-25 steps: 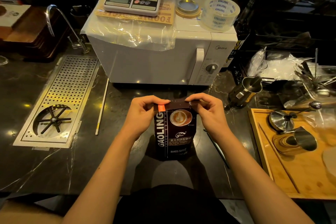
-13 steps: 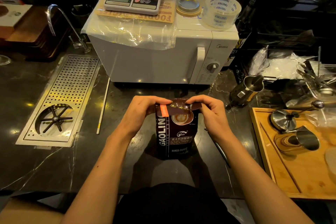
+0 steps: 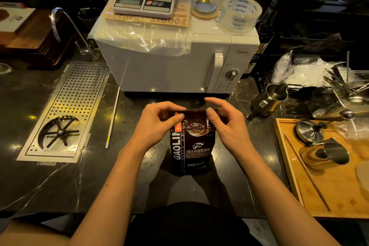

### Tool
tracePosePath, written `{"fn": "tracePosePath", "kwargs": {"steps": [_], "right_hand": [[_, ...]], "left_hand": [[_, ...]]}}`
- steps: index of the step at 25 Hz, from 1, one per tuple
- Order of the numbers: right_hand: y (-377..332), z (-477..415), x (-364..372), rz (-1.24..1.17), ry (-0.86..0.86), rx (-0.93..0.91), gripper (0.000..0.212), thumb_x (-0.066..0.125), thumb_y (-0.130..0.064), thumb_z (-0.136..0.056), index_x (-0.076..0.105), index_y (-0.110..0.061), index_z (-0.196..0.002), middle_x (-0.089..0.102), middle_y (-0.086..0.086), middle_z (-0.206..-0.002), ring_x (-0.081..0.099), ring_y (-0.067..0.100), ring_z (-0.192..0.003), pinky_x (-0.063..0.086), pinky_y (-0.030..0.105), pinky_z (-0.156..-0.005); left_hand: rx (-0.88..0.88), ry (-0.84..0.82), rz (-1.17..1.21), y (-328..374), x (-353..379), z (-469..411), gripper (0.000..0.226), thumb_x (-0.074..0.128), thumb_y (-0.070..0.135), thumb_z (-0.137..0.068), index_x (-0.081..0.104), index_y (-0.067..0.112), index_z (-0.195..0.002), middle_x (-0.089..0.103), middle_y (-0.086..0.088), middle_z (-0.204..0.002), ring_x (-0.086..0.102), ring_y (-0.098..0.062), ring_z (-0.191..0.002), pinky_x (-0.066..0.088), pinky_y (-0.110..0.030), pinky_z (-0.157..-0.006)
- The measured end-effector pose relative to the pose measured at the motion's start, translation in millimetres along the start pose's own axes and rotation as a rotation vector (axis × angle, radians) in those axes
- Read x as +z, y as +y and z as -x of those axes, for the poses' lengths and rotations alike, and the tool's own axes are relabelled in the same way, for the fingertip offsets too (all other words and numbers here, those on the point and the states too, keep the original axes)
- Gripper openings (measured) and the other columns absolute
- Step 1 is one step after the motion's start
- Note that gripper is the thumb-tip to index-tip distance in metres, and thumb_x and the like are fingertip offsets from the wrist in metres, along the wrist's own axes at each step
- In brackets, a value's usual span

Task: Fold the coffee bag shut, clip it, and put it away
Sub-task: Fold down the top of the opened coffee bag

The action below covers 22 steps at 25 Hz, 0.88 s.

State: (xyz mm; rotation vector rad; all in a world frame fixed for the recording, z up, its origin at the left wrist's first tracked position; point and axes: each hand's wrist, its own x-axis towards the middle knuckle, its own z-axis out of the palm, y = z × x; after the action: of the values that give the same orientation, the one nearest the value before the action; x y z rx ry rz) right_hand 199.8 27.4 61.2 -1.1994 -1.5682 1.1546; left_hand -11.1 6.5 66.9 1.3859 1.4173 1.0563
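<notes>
- Since half a second ago the folded top of the coffee bag (image 3: 191, 152) has come lower over its printed cup, and my right forefinger has lifted off it.
- My left hand (image 3: 157, 124) pinches the fold's left corner, thumb in front, the other fingers curled behind.
- My right hand (image 3: 229, 128) holds the right corner with its thumb on the fold. The raised forefinger is blurred, and I cannot see how the fingers behind it grip.
- The bag stands upright on the dark counter (image 3: 60, 185), between and below my fingers. The fold hides the end of the lettering on its side.
- Just beyond my fingertips sits the white microwave (image 3: 169, 70).
- Off my right knuckles a steel pitcher (image 3: 267, 102) lies tipped, with a wooden tray (image 3: 323, 191) nearer to me, cut off by the frame.
- Outside my left hand lie a white stick (image 3: 112, 120) and a drip tray (image 3: 65, 110).
</notes>
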Motion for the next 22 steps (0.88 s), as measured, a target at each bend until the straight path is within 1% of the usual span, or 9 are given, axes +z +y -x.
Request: {"fn": "tracePosePath", "kwargs": {"steps": [3,7,9,11,14,15,18,20,22], "right_hand": [[0,0,3,0.031,0.035,0.010,0.016,0.060,-0.017,-0.096,0.072,-0.012,-0.104,0.074,0.002,-0.095,0.070,0.016,-0.092,0.059,0.042,-0.081],[-1,2,5,-0.005,0.056,0.056,0.014,0.062,-0.017,-0.094,0.074,-0.010,-0.099,0.075,0.004,-0.092,0.071,0.018,-0.090,0.059,0.041,-0.082],[-1,4,4,-0.033,0.058,0.077,0.014,0.063,-0.017,-0.093,0.074,-0.010,-0.099,0.075,0.003,-0.092,0.071,0.018,-0.091,0.060,0.039,-0.081],[-1,6,3,-0.047,0.047,0.099,0.013,0.064,-0.016,-0.092,0.075,-0.012,-0.099,0.075,0.002,-0.092,0.072,0.015,-0.091,0.060,0.034,-0.079],[0,6,3,-0.090,0.037,0.133,0.014,0.066,-0.008,-0.090,0.074,-0.012,-0.101,0.075,-0.001,-0.091,0.072,0.009,-0.087,0.059,0.026,-0.075],[1,6,3,-0.101,0.038,0.136,0.017,0.066,-0.006,-0.090,0.072,-0.013,-0.103,0.075,-0.002,-0.093,0.072,0.008,-0.088,0.059,0.025,-0.075],[3,4,3,-0.106,0.040,0.155,0.024,0.067,-0.003,-0.088,0.070,-0.015,-0.109,0.075,0.003,-0.101,0.073,0.015,-0.095,0.061,0.034,-0.082],[4,3,3,-0.105,0.038,0.173,0.025,0.068,-0.001,-0.087,0.072,-0.017,-0.105,0.075,0.005,-0.101,0.073,0.018,-0.094,0.061,0.040,-0.082],[4,4,3,-0.096,0.049,0.173,0.025,0.069,0.000,-0.085,0.073,-0.021,-0.098,0.076,0.004,-0.096,0.074,0.019,-0.091,0.061,0.044,-0.081]], "left_hand": [[-0.002,-0.012,-0.007,0,-1,2,0.016,0.072,0.009,-0.086,0.076,0.018,-0.099,0.075,0.002,-0.090,0.072,-0.014,-0.086,0.059,-0.027,-0.076],[-0.030,0.001,0.038,-1,3,4,0.012,0.071,0.015,-0.087,0.076,0.019,-0.097,0.076,0.006,-0.089,0.072,-0.010,-0.088,0.059,-0.023,-0.075],[-0.049,0.015,0.057,0,4,5,0.009,0.071,0.018,-0.087,0.076,0.020,-0.094,0.077,0.008,-0.087,0.072,-0.008,-0.085,0.057,-0.021,-0.071],[-0.060,0.028,0.053,0,6,5,0.008,0.072,0.019,-0.086,0.077,0.021,-0.092,0.076,0.007,-0.086,0.072,-0.007,-0.085,0.056,-0.020,-0.071],[-0.063,0.051,0.041,-1,10,6,0.017,0.075,0.013,-0.083,0.075,0.022,-0.098,0.075,0.008,-0.094,0.072,-0.005,-0.090,0.058,-0.024,-0.079],[-0.064,0.063,0.037,-2,12,6,0.020,0.075,0.012,-0.083,0.075,0.022,-0.100,0.075,0.008,-0.096,0.072,-0.005,-0.091,0.059,-0.026,-0.081],[-0.059,0.085,0.001,-4,14,5,0.017,0.075,0.013,-0.083,0.076,0.022,-0.098,0.076,0.005,-0.094,0.072,-0.009,-0.090,0.060,-0.032,-0.082],[-0.055,0.085,-0.001,-5,15,5,0.016,0.074,0.011,-0.083,0.076,0.022,-0.095,0.076,0.005,-0.091,0.072,-0.011,-0.089,0.059,-0.035,-0.083],[-0.050,0.071,-0.005,-4,16,5,0.015,0.073,0.011,-0.084,0.075,0.021,-0.095,0.075,0.006,-0.091,0.072,-0.011,-0.090,0.059,-0.035,-0.083]]}}
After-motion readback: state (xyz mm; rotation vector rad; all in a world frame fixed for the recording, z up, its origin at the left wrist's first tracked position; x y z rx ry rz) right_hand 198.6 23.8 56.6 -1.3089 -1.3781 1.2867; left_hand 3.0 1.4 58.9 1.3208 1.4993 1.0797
